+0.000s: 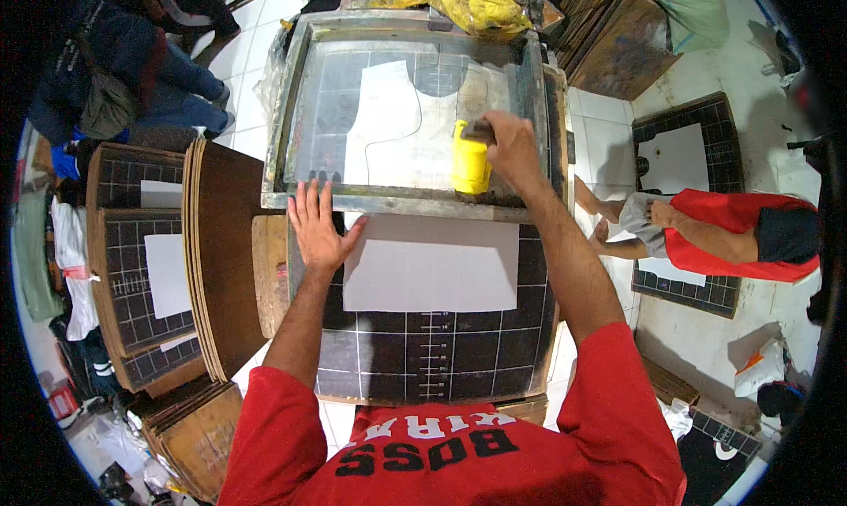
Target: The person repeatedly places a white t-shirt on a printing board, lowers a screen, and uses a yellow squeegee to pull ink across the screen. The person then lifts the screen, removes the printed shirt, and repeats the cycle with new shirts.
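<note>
While on frame (406, 202), hands apart

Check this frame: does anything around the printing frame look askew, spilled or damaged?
Nothing stands out. The screen frame sits square over the white fabric on the gridded board. The left hand presses its near edge; the right hand grips the yellow squeegee. No spilled ink shows.

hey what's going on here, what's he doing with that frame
A person in a red shirt stands over a screen-printing frame that lies on a black gridded board. The left hand presses flat on the frame's near edge, while the right hand grips a yellow squeegee inside the frame. White fabric sticks out from under the frame. More gridded boards are stacked to the left.
</note>
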`<state>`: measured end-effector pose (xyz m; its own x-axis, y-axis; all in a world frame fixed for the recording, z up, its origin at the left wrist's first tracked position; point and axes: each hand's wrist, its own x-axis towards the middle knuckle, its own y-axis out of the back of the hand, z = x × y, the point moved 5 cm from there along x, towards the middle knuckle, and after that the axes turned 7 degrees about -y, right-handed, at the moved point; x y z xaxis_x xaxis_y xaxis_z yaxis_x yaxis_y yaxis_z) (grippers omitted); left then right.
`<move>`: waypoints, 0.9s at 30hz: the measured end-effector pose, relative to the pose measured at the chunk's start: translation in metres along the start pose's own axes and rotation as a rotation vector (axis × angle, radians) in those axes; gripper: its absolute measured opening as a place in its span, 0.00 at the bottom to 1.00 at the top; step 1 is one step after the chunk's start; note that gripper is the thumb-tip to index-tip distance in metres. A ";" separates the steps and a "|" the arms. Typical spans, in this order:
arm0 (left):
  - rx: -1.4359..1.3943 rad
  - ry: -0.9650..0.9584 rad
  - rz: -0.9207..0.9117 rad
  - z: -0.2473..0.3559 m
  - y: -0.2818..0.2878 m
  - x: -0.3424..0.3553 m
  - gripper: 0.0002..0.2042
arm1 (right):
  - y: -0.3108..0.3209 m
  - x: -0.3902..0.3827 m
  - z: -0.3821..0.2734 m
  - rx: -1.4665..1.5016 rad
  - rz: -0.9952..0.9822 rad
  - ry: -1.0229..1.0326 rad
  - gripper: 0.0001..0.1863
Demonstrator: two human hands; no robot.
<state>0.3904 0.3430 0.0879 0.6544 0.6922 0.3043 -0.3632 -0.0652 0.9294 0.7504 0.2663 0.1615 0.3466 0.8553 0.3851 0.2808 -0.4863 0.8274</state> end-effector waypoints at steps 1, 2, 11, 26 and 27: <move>0.002 0.003 0.005 0.000 -0.001 -0.001 0.46 | -0.005 0.006 0.004 -0.016 -0.013 -0.003 0.20; 0.004 0.012 -0.005 -0.001 -0.003 -0.001 0.46 | -0.010 0.013 0.008 -0.032 -0.021 -0.005 0.20; -0.018 0.013 -0.031 -0.004 -0.006 0.000 0.47 | -0.012 -0.019 -0.010 -0.076 -0.093 -0.039 0.16; -0.075 0.018 0.018 -0.004 -0.004 -0.003 0.47 | -0.016 -0.028 -0.009 -0.134 -0.052 -0.066 0.21; -0.073 0.004 0.030 -0.004 -0.002 -0.002 0.44 | -0.013 -0.046 -0.018 -0.158 -0.103 -0.096 0.21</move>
<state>0.3875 0.3448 0.0847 0.6402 0.6933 0.3310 -0.4300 -0.0337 0.9022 0.7148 0.2363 0.1401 0.4090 0.8744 0.2610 0.1777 -0.3568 0.9171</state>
